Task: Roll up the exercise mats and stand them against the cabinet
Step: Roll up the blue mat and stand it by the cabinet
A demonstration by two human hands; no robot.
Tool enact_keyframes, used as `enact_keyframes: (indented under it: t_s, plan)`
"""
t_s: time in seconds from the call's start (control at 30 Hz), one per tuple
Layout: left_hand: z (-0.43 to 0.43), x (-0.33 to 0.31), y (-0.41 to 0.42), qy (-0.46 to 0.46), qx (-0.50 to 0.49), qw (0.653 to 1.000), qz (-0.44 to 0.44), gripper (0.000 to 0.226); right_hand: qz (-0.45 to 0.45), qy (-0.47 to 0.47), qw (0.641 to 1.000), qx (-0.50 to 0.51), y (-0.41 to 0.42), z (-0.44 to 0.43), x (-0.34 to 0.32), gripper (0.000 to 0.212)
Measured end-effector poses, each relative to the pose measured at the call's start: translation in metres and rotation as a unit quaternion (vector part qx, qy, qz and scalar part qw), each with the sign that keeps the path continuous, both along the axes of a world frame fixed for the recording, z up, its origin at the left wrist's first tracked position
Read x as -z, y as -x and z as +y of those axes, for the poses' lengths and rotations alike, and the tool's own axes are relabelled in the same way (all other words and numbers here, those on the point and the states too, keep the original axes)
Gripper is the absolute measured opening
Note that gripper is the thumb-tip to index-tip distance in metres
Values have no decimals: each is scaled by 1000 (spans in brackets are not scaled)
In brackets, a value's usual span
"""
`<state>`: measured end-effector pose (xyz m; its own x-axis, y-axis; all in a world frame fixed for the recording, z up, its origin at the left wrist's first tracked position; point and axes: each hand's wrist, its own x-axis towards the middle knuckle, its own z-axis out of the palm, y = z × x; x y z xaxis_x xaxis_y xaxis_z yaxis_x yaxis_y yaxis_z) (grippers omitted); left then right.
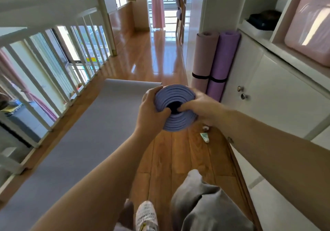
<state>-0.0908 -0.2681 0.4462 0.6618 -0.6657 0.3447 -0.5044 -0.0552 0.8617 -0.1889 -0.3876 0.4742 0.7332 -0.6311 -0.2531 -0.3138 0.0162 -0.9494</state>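
Gripping the rolled blue mat (174, 92), left hand (151, 105) and right hand (202, 104) curl fingers round it — its length hidden end-on.

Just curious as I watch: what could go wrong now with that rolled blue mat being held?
The blue roll shows no strap, unlike the pink mat and purple mat; held only by the left hand and right hand, it may spring loose. The small tube on the floor by the cabinet could be stepped on or tip the roll. A careless set-down might topple the standing mats.
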Motion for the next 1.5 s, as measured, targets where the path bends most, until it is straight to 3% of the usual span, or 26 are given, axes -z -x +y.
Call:
enact_keyframes:
  t_s: [0.13,0.27,0.47,0.7,0.8,0.97,1.1,1.2,1.5]
  plan:
    - [-13,27,-11,-20,-54,998,15,67,-70,6,997,23,-17,-9,37,62]
    - [-38,57,-37,-127,-76,983,105,87,-110,12,993,30,-38,-25,89,60]
    - [-78,120,-64,-137,-134,979,64,76,-151,-57,987,21,-80,-61,158,57]
    - [-115,200,-52,-281,-97,954,46,75,-23,-84,996,-27,-63,-102,249,59]
    - [-124,235,-27,-360,-62,931,-10,73,97,-75,990,-75,-38,-111,282,53]
    - [-126,301,13,-467,-10,880,-87,80,303,-16,941,-149,12,-126,328,53]
    - [-132,341,32,-469,-23,876,-108,79,410,42,896,-162,59,-126,384,40]
    - [-138,362,41,-460,-30,880,-114,79,512,47,832,-209,90,-114,432,33]
    - [-148,394,49,-469,-38,875,-117,78,574,187,715,-352,110,-100,493,9]
